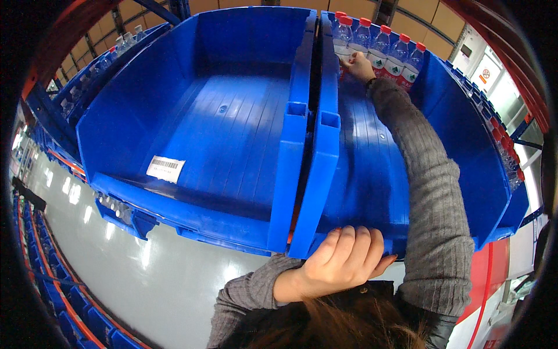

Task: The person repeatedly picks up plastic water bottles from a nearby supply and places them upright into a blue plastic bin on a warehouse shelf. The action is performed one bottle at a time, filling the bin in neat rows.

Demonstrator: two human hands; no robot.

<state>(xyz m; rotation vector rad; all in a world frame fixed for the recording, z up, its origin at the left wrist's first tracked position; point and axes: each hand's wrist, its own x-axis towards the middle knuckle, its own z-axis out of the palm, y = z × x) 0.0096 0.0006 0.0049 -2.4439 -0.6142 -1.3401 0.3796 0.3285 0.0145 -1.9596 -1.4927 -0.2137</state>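
Two large blue plastic bins stand side by side before me. The left bin (222,131) holds no bottles and has a barcode label (165,169) lying inside near its front. At the back of the right bin (370,170), red-capped clear plastic bottles (394,61) stand upright in a row. My right hand (359,67) reaches deep into that bin, its fingers at the label of a bottle (343,39) near the left wall; whether they grip it is unclear. My left hand (346,257) is curled over the front lip of the right bin.
Another bin with red-capped bottles (508,148) is at the right. Bottles also stand in a bin (104,63) at the far left. Orange and blue rack beams frame the bins. Lower left, more racks of blue bins (83,312) line the grey floor (130,270).
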